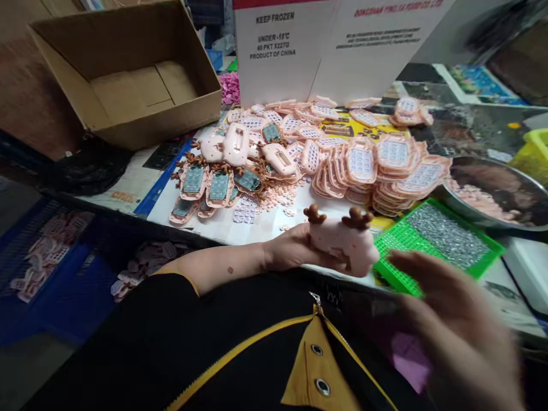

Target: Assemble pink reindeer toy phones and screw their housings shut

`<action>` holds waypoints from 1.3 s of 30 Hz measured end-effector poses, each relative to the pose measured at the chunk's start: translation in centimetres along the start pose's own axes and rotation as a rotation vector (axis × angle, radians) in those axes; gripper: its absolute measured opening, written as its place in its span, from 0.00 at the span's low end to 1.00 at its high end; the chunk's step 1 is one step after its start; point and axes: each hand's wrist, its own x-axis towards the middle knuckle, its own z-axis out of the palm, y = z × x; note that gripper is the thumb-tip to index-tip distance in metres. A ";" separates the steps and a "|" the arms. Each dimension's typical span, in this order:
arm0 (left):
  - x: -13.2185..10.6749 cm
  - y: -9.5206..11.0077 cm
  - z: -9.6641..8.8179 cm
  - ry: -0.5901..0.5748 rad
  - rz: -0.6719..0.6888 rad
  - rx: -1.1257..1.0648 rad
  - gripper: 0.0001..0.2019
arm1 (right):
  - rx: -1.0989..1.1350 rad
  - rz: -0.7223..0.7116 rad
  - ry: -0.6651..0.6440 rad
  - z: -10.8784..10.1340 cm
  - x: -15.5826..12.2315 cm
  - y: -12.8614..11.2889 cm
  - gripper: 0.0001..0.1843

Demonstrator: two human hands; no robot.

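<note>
Pink plastic reindeer-shaped casing (342,244) with brown antlers is gripped in the left hand (289,249) up close, just left of a green perforated plastic tray (389,257) of tiny silver bits. Right hand (454,325) hovers near-right, blurred, fingers loose and seemingly empty. Looks mid-assembly, and grabbing one bit needs a fine pinch.

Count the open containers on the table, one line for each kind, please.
Brown open cardboard box: 1
Green plastic mesh tray: 1
Round silver metal bowl: 1
Yellow-green plastic basket: 1
Total: 4
</note>
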 end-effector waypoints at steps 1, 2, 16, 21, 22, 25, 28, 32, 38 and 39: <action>-0.4 0.1 -0.2 -0.008 0.025 0.039 0.25 | 0.028 0.011 -0.158 1.3 1.1 1.0 0.31; -0.8 0.1 -0.4 -0.007 0.053 0.072 0.24 | 0.044 0.015 -0.268 2.7 2.1 1.9 0.31; -7.8 3.1 -5.7 0.274 0.174 0.029 0.29 | -0.096 -0.163 -0.805 11.2 6.6 4.1 0.30; -14.8 3.9 -10.4 0.526 0.192 0.187 0.32 | -0.232 -0.011 -0.965 12.7 7.0 4.1 0.36; -16.7 4.2 -11.4 0.546 0.138 0.250 0.35 | -0.248 0.004 -0.981 12.8 7.1 4.1 0.37; -22.6 5.8 -13.9 0.583 -0.296 0.672 0.33 | -0.277 0.028 -0.999 12.8 7.4 4.3 0.39; -27.3 7.8 -15.7 0.745 -0.588 1.018 0.26 | -0.293 0.050 -1.008 12.7 7.7 4.6 0.40; -28.2 9.9 -16.4 0.970 -0.538 1.186 0.27 | -0.290 0.040 -1.013 12.7 7.9 4.8 0.39; -18.0 12.3 -14.7 0.768 0.202 1.115 0.27 | -0.181 0.063 -1.035 13.1 7.9 3.8 0.37; -15.8 12.9 -14.5 0.738 0.261 1.196 0.24 | -0.158 0.063 -1.037 13.3 8.0 3.7 0.36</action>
